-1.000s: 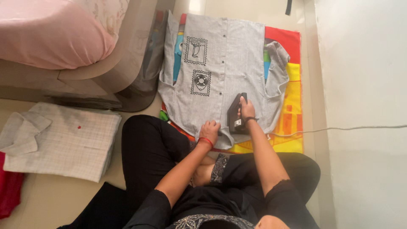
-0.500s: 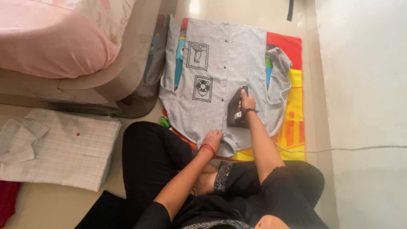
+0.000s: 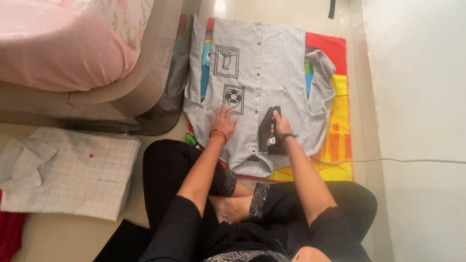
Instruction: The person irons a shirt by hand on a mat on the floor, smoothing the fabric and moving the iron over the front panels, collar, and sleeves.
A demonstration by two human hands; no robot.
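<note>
The right hand [image 3: 281, 124] is closed around the handle of a black iron [image 3: 268, 131], which rests flat on a grey shirt [image 3: 272, 73]. The long axis of the iron runs away from the person toward the collar end of the shirt, a little tilted, and its narrow tip points away from the body, just past the knuckles. A thin white cord [image 3: 412, 160] leaves from near the wrist and goes out to the right side over the floor.

The left hand [image 3: 222, 121] lies flat and open on the shirt, fingers spread, not gripping anything. The iron is to its right, near but apart. Just beyond its fingertips is the lower one of two black square prints [image 3: 233, 97].

The shirt is spread on a colourful mat [image 3: 340, 121] under both hands. Far to the left of the left hand lies a folded checked cloth [image 3: 73, 170].

Half a second before, the left hand held the near hem of the shirt; now it is further up, beside the print. The iron has stayed almost at the same place.
</note>
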